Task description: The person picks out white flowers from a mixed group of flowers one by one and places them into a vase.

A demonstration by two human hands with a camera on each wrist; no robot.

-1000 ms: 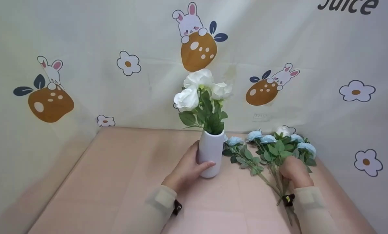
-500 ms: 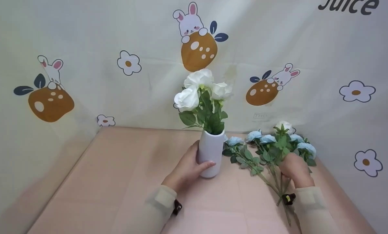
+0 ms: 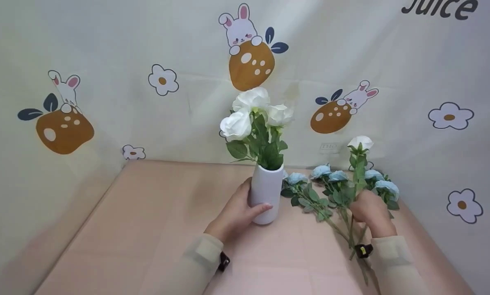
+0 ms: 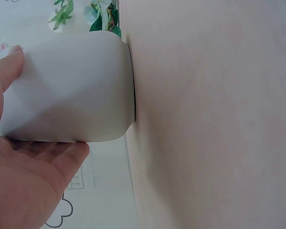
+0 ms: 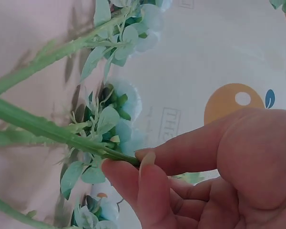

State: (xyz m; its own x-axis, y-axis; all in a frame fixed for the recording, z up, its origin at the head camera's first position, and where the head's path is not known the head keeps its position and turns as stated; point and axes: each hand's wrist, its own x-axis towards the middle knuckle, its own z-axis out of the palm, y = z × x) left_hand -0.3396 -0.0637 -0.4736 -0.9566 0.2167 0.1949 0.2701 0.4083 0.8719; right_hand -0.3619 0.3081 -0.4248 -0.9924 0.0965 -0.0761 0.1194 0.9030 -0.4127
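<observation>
A white vase [image 3: 266,190] stands upright on the table, holding several white roses [image 3: 236,125] with green leaves. My left hand [image 3: 237,211] grips its lower part; in the left wrist view the thumb and fingers lie on opposite sides of the vase [image 4: 71,90]. To the right, my right hand [image 3: 372,211] holds a single white rose [image 3: 360,143] by its stem, the bloom raised above the other flowers. Thumb and fingertips pinch the green stem [image 5: 52,130] in the right wrist view. Beneath and around this hand lie light blue flowers [image 3: 337,176] with leafy stems.
Another blue-flowered stem [image 3: 297,178] lies between the vase and the right-hand pile. A pink cloth covers the table [image 3: 154,229]. Close behind its back edge hangs a pale printed backdrop [image 3: 179,119].
My right hand has lifted the white rose up out of the pile, its bloom rising above the blue flowers. The left hand and the vase have stayed put.
</observation>
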